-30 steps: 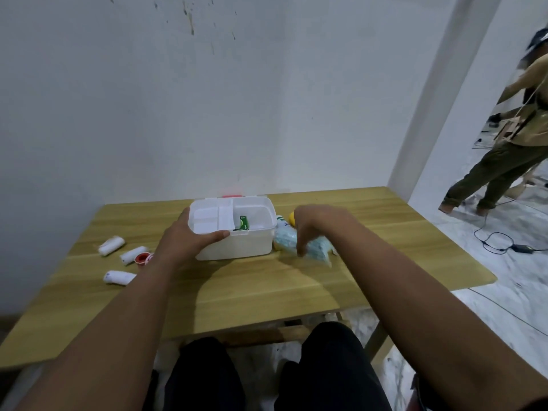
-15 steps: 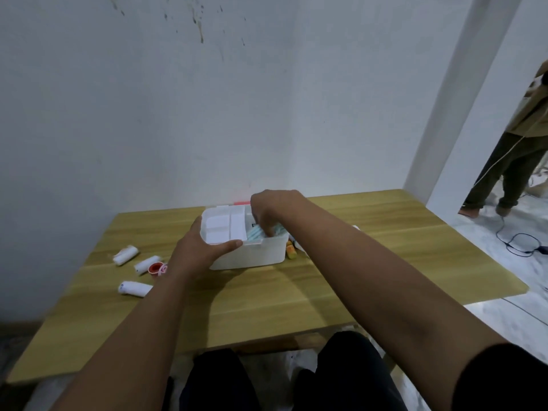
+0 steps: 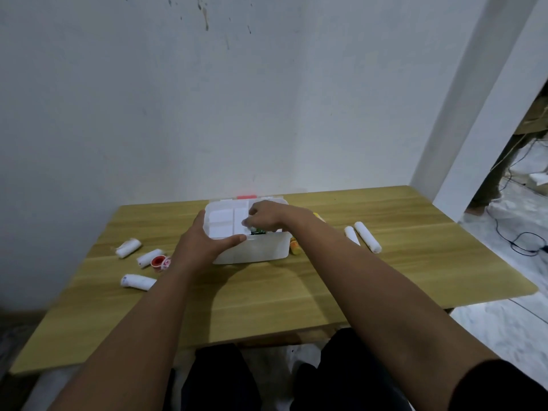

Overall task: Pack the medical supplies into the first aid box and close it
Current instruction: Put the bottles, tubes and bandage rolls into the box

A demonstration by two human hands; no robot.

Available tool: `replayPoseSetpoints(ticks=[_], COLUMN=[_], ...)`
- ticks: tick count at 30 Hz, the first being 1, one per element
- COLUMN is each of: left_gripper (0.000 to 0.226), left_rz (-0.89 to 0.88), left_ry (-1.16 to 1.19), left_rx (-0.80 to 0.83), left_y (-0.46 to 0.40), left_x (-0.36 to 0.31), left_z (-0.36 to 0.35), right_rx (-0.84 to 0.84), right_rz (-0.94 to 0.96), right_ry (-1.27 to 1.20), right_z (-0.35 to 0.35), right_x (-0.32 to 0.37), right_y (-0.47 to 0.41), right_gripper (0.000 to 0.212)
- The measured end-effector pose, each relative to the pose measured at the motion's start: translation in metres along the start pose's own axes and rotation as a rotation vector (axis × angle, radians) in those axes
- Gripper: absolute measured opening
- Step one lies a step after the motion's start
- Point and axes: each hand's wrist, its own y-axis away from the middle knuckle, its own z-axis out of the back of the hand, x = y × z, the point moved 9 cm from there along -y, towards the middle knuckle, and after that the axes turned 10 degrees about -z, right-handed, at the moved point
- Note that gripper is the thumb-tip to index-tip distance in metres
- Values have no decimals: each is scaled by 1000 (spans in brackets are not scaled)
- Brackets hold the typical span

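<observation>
The white first aid box [image 3: 255, 250] stands open at the table's far middle, with a divided tray in its left half. My left hand [image 3: 204, 243] grips the box's front left corner, thumb on the rim. My right hand [image 3: 267, 218] reaches down into the box's right compartment with its fingers curled, hiding what lies under them. A green item [image 3: 261, 231] shows just below the fingers. Three white bandage rolls [image 3: 128, 247] and a red tape roll [image 3: 158, 260] lie left of the box. Two more bandage rolls [image 3: 367, 241] and a small yellow bottle [image 3: 294, 247] lie to its right.
The wooden table [image 3: 296, 295] stands against a white wall. The box lid with a red latch [image 3: 246, 197] lies behind the box. A white pillar [image 3: 462, 137] rises at the right. On the floor beyond it lie a black cable [image 3: 527, 244] and a person's leg.
My right hand took the pale blue packet from the table right of the box and moved it into the box. My left hand stayed on the box.
</observation>
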Motion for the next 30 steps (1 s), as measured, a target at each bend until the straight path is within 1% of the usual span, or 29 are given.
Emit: replayPoseSetpoints(ticks=[3, 4, 6, 8, 10, 14, 18, 23, 27, 30], left_gripper=[104, 104, 105, 106, 106, 108, 109, 111, 114, 110], left_rz=[-11, -13, -12, -13, -17, -16, -7, -1, -1, -13], left_ry=[16, 21, 20, 16, 13, 3, 3, -9, -22, -6], left_rx=[7, 5, 1, 0, 4, 10, 15, 22, 30, 33], left_y=[0, 0, 0, 0, 0, -1, -2, -3, -3, -2], left_x=[-2, -2, -1, -1, 0, 1, 4, 6, 7, 3], left_z=[-1, -1, 0, 0, -1, -2, -2, -2, -2, -3], right_rx=[-31, -56, -118, -152, -150, -134, -134, -152, -136, -115], right_rz=[-3, -10, -27, -27, -20, 27, 82, 94, 99, 122], right_ry=[40, 41, 30, 52, 65, 16, 70, 156, 139, 13], right_z=[-7, -8, -7, -7, -9, -11, -17, -24, -21, -14], right_x=[3, 4, 3, 3, 3, 7, 15, 20, 17, 14], right_y=[-6, -7, -7, -7, -9, -13, -14, -15, -14, -9], right_gripper=[45, 50, 67, 74, 74, 73, 61, 42, 47, 51])
